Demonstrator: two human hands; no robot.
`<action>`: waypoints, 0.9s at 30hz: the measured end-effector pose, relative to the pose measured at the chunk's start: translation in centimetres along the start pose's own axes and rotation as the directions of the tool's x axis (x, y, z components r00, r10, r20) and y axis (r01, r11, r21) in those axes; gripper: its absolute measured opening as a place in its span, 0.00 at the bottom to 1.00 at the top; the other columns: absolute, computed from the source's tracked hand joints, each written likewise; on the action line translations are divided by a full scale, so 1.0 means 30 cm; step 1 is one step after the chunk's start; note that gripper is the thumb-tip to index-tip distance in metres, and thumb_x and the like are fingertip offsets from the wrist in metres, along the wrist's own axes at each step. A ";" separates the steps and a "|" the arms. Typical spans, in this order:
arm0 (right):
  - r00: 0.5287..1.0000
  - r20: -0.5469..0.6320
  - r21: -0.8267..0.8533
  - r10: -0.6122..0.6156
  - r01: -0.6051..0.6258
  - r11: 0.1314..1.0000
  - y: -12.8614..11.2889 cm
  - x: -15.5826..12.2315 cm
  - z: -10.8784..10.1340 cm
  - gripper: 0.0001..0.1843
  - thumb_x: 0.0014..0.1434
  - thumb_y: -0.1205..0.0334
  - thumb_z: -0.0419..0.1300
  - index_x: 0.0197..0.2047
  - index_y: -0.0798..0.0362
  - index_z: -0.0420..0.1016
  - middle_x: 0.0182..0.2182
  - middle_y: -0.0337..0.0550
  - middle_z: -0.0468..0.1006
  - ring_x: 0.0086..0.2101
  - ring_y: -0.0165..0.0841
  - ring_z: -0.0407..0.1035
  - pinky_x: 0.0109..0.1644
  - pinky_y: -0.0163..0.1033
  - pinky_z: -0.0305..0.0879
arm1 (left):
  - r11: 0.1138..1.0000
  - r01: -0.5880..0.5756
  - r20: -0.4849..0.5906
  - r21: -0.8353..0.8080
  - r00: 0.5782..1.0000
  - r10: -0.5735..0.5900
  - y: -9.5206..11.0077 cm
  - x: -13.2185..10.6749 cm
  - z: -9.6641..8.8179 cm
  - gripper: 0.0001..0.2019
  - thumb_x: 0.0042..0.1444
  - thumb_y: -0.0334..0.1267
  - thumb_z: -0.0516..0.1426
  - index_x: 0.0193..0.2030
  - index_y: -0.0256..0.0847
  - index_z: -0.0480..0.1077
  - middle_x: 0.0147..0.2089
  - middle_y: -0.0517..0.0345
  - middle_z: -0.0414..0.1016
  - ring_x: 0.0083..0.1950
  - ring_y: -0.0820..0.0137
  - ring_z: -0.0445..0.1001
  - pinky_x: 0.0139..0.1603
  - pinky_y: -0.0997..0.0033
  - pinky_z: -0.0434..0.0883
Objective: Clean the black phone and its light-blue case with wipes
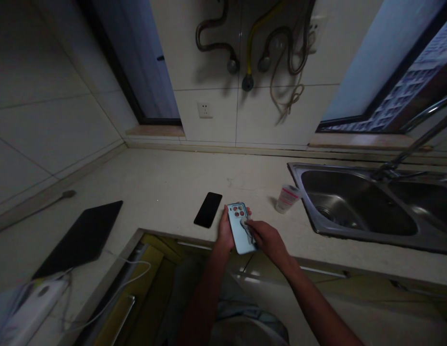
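Left hand [226, 231] grips light-blue phone case [240, 241] from beneath, at surface's front edge [180, 233]; right hand [267, 239] pinches greyish cloth [249, 233] against case's back.

left hand [226, 230]: partly hidden behind light-blue phone case [239, 240] | case's far side: turned away, unseen | pale scrap [244, 222] at right hand [267, 239]: partly covered, kind unclear | cup [288, 198]: print illegible | sink [356, 206], faucet [389, 166]: cut by right edge | hoses [249, 48]: cut by top edge | white object [38, 307], lower left: blurred, cut off, kind unclear
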State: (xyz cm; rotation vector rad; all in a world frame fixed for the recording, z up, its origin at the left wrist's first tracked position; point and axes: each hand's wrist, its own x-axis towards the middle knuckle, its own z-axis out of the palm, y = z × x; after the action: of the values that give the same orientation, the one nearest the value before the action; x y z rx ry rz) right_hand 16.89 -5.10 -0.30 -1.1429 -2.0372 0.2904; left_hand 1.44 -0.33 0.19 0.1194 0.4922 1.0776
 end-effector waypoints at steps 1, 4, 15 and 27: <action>1.000 -0.024 0.008 0.016 -0.016 1.000 0.001 0.014 0.004 0.17 0.66 0.65 0.52 0.54 0.51 0.76 0.45 0.51 0.83 0.42 0.40 0.78 0.46 0.44 0.75 | 1.000 0.010 0.002 0.001 1.000 -0.010 0.001 0.001 0.000 0.26 0.61 0.57 0.52 0.48 0.34 0.74 0.45 0.41 0.80 0.47 0.54 0.79 0.50 0.50 0.74; 0.993 -0.084 0.041 0.078 -0.075 0.996 0.004 0.060 0.010 0.16 0.66 0.64 0.53 0.53 0.50 0.78 0.45 0.50 0.83 0.43 0.40 0.78 0.48 0.45 0.75 | 1.000 0.010 0.015 0.007 1.000 -0.010 0.002 0.003 0.004 0.25 0.60 0.56 0.54 0.47 0.34 0.74 0.46 0.41 0.79 0.49 0.53 0.78 0.53 0.50 0.72; 0.747 -0.382 0.463 0.544 -0.355 0.812 0.025 0.149 -0.039 0.18 0.59 0.54 0.59 0.47 0.55 0.79 0.43 0.52 0.82 0.41 0.41 0.76 0.43 0.47 0.74 | 0.996 -0.065 -0.063 0.057 0.996 0.068 -0.009 0.018 -0.016 0.17 0.61 0.49 0.56 0.49 0.39 0.74 0.44 0.47 0.81 0.47 0.56 0.79 0.54 0.51 0.73; 0.827 -0.178 0.664 0.533 -0.299 0.686 -0.186 0.113 0.052 0.13 0.59 0.55 0.61 0.44 0.51 0.79 0.41 0.46 0.83 0.40 0.39 0.77 0.44 0.44 0.74 | 0.953 -0.272 -0.143 0.132 0.946 0.290 -0.081 0.042 -0.063 0.16 0.58 0.35 0.59 0.54 0.43 0.71 0.39 0.59 0.79 0.44 0.68 0.78 0.48 0.72 0.72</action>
State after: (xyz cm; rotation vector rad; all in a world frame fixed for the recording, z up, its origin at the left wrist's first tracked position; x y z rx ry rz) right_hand 11.21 -5.31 3.32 -1.1212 -1.1761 0.8484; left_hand 3.04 -0.67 -2.69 0.2065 0.6959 1.3469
